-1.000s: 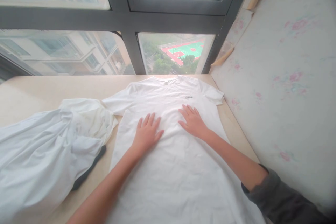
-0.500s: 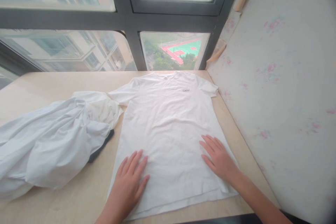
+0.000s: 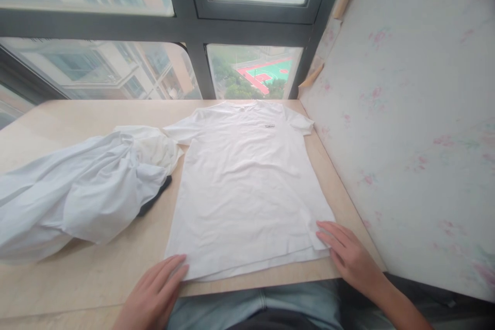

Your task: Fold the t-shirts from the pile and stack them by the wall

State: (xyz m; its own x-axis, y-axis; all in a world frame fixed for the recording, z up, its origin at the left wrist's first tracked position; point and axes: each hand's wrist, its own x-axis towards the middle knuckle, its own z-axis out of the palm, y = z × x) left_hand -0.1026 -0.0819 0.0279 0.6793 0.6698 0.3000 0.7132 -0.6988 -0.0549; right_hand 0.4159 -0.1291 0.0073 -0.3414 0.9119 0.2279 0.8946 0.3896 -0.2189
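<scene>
A white T-shirt lies spread flat, front up, on the light wooden table, collar toward the window. A small dark label sits on its chest. My left hand rests at the shirt's lower left hem corner, fingers stretched out and flat, fingertips touching the hem. My right hand lies flat at the lower right hem corner, fingers extended onto the cloth. Neither hand holds anything.
A heap of crumpled white garments with a dark piece under it lies on the table's left. A wall with faded flowered paper runs along the right. A dark-framed window stands behind. My lap in jeans shows below the table edge.
Both hands have slid from the shirt's chest down its body to the bottom hem, spreading outward to the two lower corners. The view has drawn back, showing the table's near edge.
</scene>
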